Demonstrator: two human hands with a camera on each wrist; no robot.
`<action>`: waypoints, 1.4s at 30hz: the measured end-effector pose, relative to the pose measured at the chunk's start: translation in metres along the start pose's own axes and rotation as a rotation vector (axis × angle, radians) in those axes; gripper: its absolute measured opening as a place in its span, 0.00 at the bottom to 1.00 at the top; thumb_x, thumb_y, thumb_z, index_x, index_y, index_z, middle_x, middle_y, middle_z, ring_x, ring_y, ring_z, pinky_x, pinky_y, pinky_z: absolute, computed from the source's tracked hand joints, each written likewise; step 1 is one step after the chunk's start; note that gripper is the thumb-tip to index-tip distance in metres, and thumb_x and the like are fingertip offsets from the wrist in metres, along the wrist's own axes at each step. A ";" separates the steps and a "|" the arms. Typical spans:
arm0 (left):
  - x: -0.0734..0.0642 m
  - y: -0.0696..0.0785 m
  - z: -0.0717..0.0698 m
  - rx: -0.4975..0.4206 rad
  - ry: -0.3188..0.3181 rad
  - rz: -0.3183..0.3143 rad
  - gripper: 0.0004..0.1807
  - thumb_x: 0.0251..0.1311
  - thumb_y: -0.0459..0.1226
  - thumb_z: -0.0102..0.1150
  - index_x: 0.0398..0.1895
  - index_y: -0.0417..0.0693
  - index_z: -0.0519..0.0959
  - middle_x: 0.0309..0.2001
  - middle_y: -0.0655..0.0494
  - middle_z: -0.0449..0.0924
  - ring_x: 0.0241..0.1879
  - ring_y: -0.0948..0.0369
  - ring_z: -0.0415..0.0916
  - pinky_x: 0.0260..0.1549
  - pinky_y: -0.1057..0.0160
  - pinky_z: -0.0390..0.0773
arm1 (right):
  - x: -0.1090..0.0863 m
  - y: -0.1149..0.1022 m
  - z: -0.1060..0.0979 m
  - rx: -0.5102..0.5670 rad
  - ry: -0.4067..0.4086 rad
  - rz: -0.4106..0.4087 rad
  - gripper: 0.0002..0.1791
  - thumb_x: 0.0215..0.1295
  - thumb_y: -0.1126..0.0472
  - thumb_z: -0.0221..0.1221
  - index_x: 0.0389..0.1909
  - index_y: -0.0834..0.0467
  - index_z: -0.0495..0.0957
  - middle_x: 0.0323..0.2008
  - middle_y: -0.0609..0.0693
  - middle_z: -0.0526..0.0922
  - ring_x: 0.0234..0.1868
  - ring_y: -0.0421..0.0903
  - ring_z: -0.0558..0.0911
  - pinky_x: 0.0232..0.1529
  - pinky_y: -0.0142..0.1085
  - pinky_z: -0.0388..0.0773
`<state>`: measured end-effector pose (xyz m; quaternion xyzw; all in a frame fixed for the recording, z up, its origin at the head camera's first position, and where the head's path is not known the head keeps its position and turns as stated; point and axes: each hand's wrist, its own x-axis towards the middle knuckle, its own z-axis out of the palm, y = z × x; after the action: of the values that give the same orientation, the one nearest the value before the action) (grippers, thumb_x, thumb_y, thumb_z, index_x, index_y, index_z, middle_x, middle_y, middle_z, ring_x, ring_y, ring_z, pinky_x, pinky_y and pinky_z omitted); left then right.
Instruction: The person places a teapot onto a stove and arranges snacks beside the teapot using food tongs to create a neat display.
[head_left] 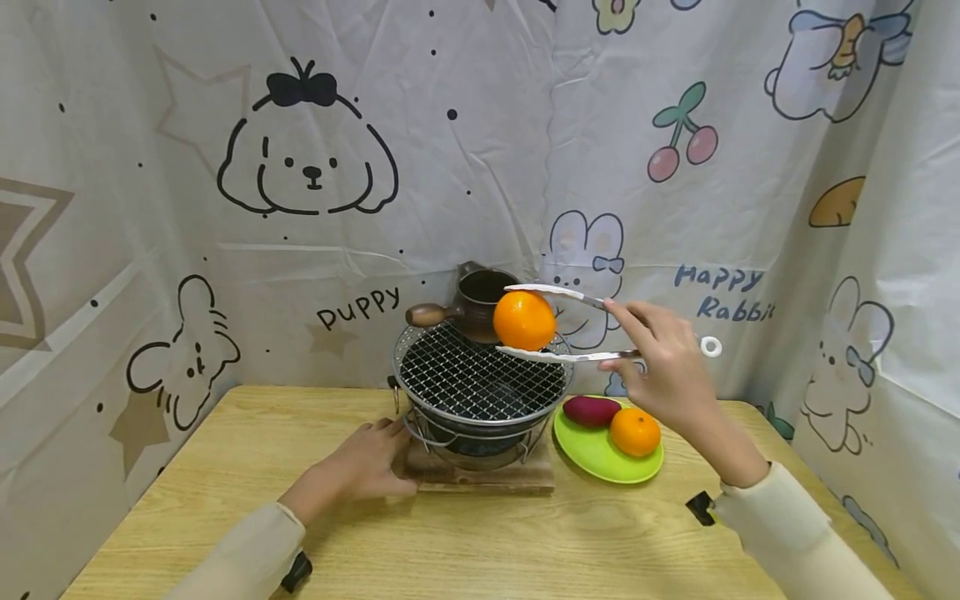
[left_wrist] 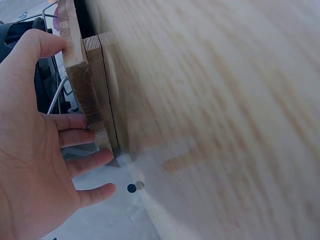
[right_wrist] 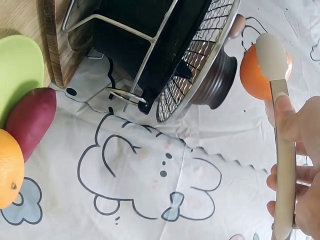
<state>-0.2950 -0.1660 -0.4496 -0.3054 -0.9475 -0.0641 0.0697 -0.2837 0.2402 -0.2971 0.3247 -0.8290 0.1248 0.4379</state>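
Observation:
My right hand grips tongs with pale tips, its thumb and fingers on the two arms. Between the tips is an orange, held up over the right part of a round wire grill. In the right wrist view, one pale tip covers part of the orange. My left hand rests at the left end of the wooden board under the grill stove. The left wrist view shows its thumb and fairly straight fingers at the board's edge.
A brown pot with a wooden handle stands at the back of the grill. Right of the stove, a green plate bears a purple sweet potato and another orange. A printed curtain hangs close behind the wooden table.

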 end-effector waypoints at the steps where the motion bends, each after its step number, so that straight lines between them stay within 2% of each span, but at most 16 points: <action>1: 0.000 0.000 0.000 0.000 -0.001 -0.002 0.51 0.49 0.62 0.60 0.72 0.39 0.68 0.68 0.43 0.73 0.62 0.43 0.74 0.59 0.42 0.76 | 0.002 -0.001 0.000 0.004 -0.009 -0.007 0.45 0.45 0.65 0.78 0.69 0.61 0.73 0.55 0.66 0.79 0.56 0.64 0.76 0.59 0.63 0.69; 10: 0.001 0.000 0.001 0.009 0.010 0.000 0.50 0.48 0.61 0.60 0.70 0.38 0.70 0.65 0.44 0.76 0.59 0.44 0.75 0.57 0.43 0.77 | 0.020 -0.007 0.000 0.026 -0.073 -0.111 0.44 0.47 0.63 0.77 0.69 0.60 0.72 0.54 0.65 0.79 0.55 0.64 0.76 0.56 0.61 0.72; 20: -0.001 -0.001 0.002 0.006 -0.002 0.005 0.54 0.48 0.62 0.59 0.75 0.37 0.64 0.69 0.42 0.72 0.61 0.43 0.74 0.59 0.42 0.76 | 0.036 -0.016 0.006 0.015 -0.172 -0.181 0.43 0.52 0.58 0.75 0.71 0.60 0.70 0.58 0.65 0.77 0.60 0.65 0.75 0.61 0.63 0.70; 27: 0.002 -0.004 0.003 0.038 0.052 0.047 0.54 0.48 0.63 0.58 0.75 0.37 0.64 0.69 0.43 0.73 0.57 0.46 0.76 0.54 0.46 0.79 | 0.041 -0.019 0.012 0.028 -0.181 -0.199 0.44 0.51 0.56 0.74 0.71 0.61 0.70 0.57 0.65 0.77 0.58 0.65 0.76 0.56 0.61 0.73; 30: 0.005 -0.002 0.002 0.048 0.060 0.058 0.54 0.49 0.63 0.57 0.75 0.38 0.64 0.69 0.44 0.73 0.55 0.47 0.77 0.51 0.47 0.80 | 0.041 -0.019 0.013 0.030 -0.176 -0.201 0.41 0.57 0.51 0.69 0.70 0.61 0.70 0.56 0.65 0.78 0.56 0.64 0.77 0.53 0.60 0.75; 32: 0.007 -0.002 0.000 0.056 0.055 0.059 0.54 0.48 0.63 0.57 0.76 0.39 0.63 0.69 0.44 0.73 0.55 0.47 0.77 0.50 0.47 0.80 | 0.042 -0.020 0.013 0.034 -0.180 -0.202 0.40 0.58 0.50 0.68 0.70 0.61 0.71 0.55 0.65 0.78 0.56 0.64 0.77 0.53 0.60 0.75; 36: 0.007 -0.002 -0.004 0.058 0.045 0.053 0.55 0.47 0.62 0.58 0.75 0.38 0.63 0.68 0.43 0.74 0.54 0.47 0.77 0.49 0.46 0.80 | 0.044 -0.022 0.015 0.042 -0.219 -0.194 0.42 0.54 0.55 0.73 0.70 0.61 0.71 0.55 0.64 0.78 0.56 0.62 0.77 0.54 0.60 0.75; 42: 0.002 -0.002 -0.004 0.045 0.024 0.047 0.54 0.47 0.62 0.59 0.73 0.37 0.66 0.67 0.43 0.75 0.57 0.46 0.76 0.53 0.44 0.79 | 0.042 -0.028 0.022 0.045 -0.252 -0.188 0.41 0.53 0.55 0.74 0.69 0.60 0.72 0.53 0.63 0.79 0.54 0.62 0.78 0.51 0.57 0.77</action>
<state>-0.2970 -0.1673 -0.4456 -0.3251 -0.9404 -0.0446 0.0892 -0.2968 0.1906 -0.2786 0.4239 -0.8402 0.0602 0.3327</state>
